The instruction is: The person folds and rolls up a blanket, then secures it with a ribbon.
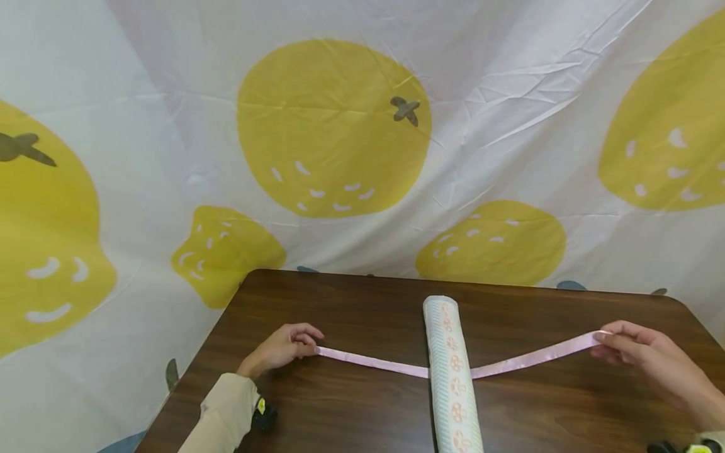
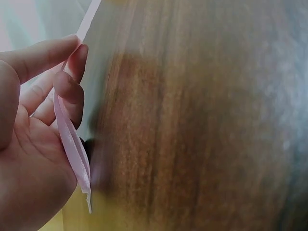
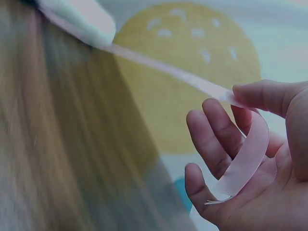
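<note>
A pink ribbon [image 1: 535, 358] stretches left and right from under a rolled-up, patterned white cloth or mat [image 1: 453, 371], which lies lengthwise on the table. My left hand [image 1: 286, 346] pinches one end between thumb and fingers; in the left wrist view a short ribbon tail [image 2: 72, 144] hangs down over the palm. At the other side my right hand [image 1: 640, 349] pinches the opposite end between thumb and index finger. Its loose tail [image 3: 248, 154] curls across the palm in the right wrist view, frayed at the tip. Both ribbon halves slope up from the roll to the hands.
The dark brown wooden table [image 1: 351, 308] has rounded far corners. Right behind its far edge hangs a white curtain [image 1: 187, 138] printed with large yellow fruit. A dark wrist strap [image 1: 263, 415] sits at the left sleeve's cuff.
</note>
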Motion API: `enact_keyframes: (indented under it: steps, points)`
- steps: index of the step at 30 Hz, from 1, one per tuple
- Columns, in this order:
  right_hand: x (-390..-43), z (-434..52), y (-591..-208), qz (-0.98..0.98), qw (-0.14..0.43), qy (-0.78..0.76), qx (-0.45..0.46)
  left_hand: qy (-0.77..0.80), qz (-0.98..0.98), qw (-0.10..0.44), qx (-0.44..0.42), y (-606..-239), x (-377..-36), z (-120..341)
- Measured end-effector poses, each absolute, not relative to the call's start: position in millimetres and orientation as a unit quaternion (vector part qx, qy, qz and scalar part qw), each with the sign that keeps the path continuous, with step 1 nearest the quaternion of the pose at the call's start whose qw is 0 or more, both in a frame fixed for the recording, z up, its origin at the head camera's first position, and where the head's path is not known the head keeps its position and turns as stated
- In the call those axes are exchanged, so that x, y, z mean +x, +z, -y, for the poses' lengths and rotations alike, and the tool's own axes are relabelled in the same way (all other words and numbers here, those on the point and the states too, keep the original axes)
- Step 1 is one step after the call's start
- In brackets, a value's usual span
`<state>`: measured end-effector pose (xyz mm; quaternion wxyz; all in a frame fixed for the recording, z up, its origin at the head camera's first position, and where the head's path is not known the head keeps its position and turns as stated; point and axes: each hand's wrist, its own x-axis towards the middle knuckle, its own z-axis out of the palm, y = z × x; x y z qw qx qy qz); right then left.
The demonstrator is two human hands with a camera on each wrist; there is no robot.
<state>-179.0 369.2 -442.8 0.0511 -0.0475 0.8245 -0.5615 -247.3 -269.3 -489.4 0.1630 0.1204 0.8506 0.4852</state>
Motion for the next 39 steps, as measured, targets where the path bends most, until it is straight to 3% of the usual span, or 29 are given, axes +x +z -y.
enact_keyframes:
  steps: [19, 29, 39]
  points:
    - [-164, -284, -371, -0.844, 0.03, -0.524, -0.115, 0.498, -0.841, 0.169, 0.124, -488, -247, 273]
    - [-159, -241, -353, -0.782, 0.05, -0.573, -0.238, 0.498, -0.841, 0.17, 0.123, -489, -248, 274]
    - [-157, -194, -348, -0.775, 0.069, -0.579, -0.244, 0.499, -0.842, 0.166, 0.118, -493, -248, 273]
